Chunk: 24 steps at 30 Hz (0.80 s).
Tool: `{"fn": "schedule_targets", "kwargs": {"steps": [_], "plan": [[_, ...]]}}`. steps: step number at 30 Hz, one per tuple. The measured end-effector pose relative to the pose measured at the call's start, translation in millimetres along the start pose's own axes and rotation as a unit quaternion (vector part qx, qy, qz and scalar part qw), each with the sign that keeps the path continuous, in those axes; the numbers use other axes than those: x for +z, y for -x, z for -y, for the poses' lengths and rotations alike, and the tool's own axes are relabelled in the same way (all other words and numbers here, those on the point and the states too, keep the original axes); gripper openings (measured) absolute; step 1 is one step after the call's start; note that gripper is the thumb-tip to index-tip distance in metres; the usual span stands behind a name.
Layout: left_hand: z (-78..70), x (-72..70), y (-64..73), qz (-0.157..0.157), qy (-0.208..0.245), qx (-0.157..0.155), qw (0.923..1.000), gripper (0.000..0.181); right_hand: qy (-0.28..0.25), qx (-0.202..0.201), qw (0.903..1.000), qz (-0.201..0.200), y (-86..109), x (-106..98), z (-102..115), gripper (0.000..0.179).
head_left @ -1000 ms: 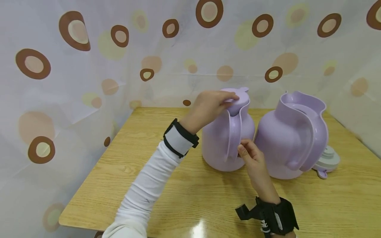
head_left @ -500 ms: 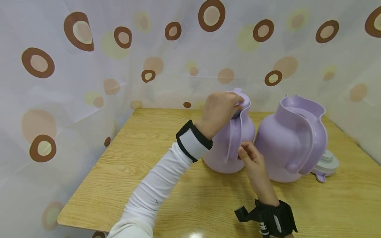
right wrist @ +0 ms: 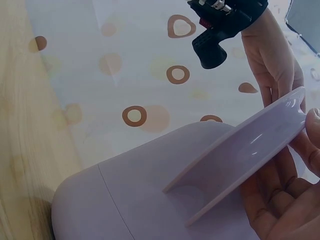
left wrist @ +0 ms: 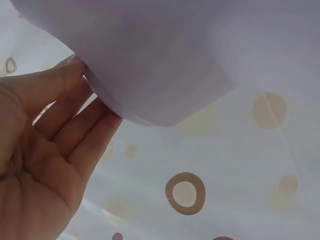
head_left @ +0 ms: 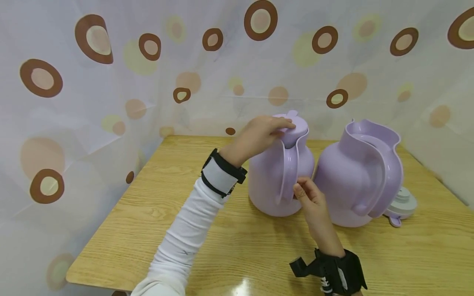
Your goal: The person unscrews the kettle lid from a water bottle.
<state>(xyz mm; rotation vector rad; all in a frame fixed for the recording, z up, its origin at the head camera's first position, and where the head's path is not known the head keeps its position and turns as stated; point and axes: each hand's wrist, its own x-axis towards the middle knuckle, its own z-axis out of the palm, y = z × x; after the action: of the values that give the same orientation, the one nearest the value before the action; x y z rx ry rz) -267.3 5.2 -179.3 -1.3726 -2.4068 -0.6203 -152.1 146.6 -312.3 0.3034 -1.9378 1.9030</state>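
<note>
My left hand (head_left: 255,135) grips the lilac lid (head_left: 299,126) on the left jug (head_left: 268,181), fingers over its top and side. The lid's small tab (head_left: 292,113) points to the back. In the left wrist view, fingers (left wrist: 95,130) bend up against a lilac edge. Lower down, my right hand (head_left: 314,201) pinches the handle (head_left: 291,166) of that same jug, which stands upright. The right wrist view shows the channelled handle (right wrist: 245,150) between thumb and fingers.
Close to the right stands a second lilac jug (head_left: 352,176), lidless, its handle towards me. A grey and lilac lid (head_left: 403,203) lies behind it on the right. The wooden table (head_left: 155,213) backs onto a patterned curtain (head_left: 222,70).
The lid's tab has turned left. My left hand swung right with the turn, then swung back left over the lid. The right hand stays on the handle.
</note>
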Motion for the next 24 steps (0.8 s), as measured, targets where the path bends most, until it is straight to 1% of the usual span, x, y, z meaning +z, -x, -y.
{"fn": "schedule_targets", "kwargs": {"steps": [2,4,8,11,14,16,18,22,24], "plan": [[2.8,0.5,1.6,-0.009,0.007,0.006,0.9999,0.028,0.001,0.001,1.0000,-0.002,0.4,1,-1,0.012],[4.3,1.8,2.8,-0.022,0.000,0.011,0.9997,0.026,0.003,0.001,1.0000,-0.004,0.5,2,-1,0.011],[2.8,4.5,3.4,-0.041,-0.046,0.018,0.9979,0.025,0.005,0.001,1.0000,-0.005,1.1,4,-2,0.010],[-2.2,6.4,0.8,-0.040,-0.086,0.010,0.9954,0.025,0.003,0.001,1.0000,-0.004,1.0,4,-2,0.010],[-8.0,7.9,-3.3,-0.032,-0.113,-0.008,0.9931,0.024,0.001,0.003,1.0000,-0.002,0.3,3,-2,0.011],[-11.2,8.8,-5.7,-0.029,-0.122,-0.022,0.9919,0.024,0.001,0.004,1.0000,-0.001,-0.3,3,-3,0.011],[-13.5,10.2,-7.8,-0.032,-0.127,-0.030,0.9910,0.023,0.000,0.005,1.0000,0.001,-0.8,2,-3,0.011],[-15.3,13.3,-10.7,-0.048,-0.128,-0.032,0.9901,0.023,0.001,0.005,1.0000,0.002,-2.2,0,-3,0.011],[-14.6,14.0,-12.5,-0.046,-0.128,-0.031,0.9902,0.022,0.001,0.005,1.0000,0.004,-2.8,-1,-3,0.011]]}}
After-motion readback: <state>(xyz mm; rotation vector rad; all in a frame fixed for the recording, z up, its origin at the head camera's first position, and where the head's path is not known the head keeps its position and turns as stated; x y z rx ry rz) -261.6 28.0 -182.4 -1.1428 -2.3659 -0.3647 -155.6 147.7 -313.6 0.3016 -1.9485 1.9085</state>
